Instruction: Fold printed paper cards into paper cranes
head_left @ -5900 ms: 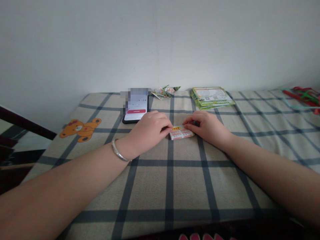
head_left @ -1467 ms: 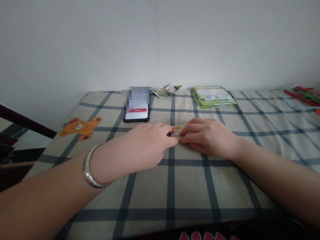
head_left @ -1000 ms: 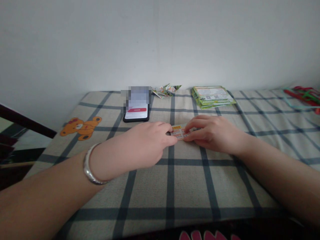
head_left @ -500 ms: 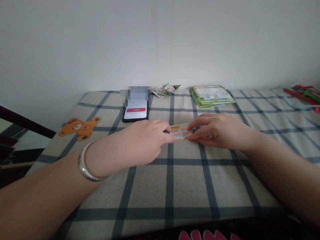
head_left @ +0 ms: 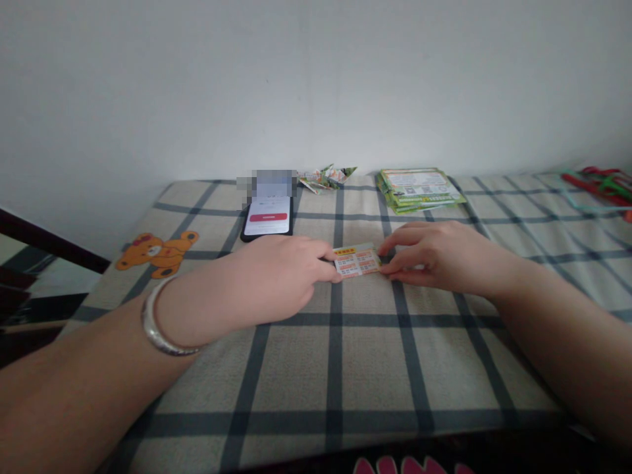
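Observation:
A small folded paper [head_left: 356,262], printed in orange and white with a yellow strip along its top, lies on the checked tablecloth [head_left: 296,368]. Its left edge is between the thumb and fingers of my left hand [head_left: 276,276], which wears a silver bangle [head_left: 157,329]. On the opposite side, my right hand [head_left: 439,260] holds the right edge with thumb and fingertips. The printed middle of the paper shows between both hands, while its underside is hidden.
Behind my left hand lies a phone [head_left: 268,220], its upper part pixelated. Folded paper shapes [head_left: 326,179] and a stack of green flyers [head_left: 419,191] sit near the wall. At far right are red and green items [head_left: 605,187]; a flat bear figure [head_left: 158,253] is at left.
The paper was largely covered by my fingers about a second ago. My right hand has shifted right and my left hand slightly left, exposing more of its printed face.

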The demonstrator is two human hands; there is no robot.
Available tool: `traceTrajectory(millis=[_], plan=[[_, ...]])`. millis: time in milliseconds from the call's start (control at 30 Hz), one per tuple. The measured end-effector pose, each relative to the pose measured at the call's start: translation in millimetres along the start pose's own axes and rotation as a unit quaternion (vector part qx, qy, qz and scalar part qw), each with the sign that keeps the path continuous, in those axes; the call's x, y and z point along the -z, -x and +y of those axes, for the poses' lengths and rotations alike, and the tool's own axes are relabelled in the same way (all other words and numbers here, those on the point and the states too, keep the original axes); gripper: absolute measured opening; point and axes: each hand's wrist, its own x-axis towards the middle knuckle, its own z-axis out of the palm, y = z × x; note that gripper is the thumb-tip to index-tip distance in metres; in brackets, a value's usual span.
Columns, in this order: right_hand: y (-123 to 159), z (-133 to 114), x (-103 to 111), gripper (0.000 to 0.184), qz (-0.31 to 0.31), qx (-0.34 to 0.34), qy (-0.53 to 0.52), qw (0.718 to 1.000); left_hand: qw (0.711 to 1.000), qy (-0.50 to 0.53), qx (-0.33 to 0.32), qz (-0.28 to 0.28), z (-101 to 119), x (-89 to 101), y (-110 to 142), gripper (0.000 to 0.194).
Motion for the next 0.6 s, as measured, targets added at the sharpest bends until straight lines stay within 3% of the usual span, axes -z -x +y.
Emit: traceTrajectory(millis=[433,600], plan=[[-1,8,-3,0.012,0.017,-0.005,-0.066,0.998,0.999,-0.042,0.009,0.021,-4,-6.2,-3,0.046],[-5,7,-6,0.015,0.023,-0.026,-0.069,0.997,0.999,-0.027,0.009,0.014,-1,-5.0,-8,0.037]])
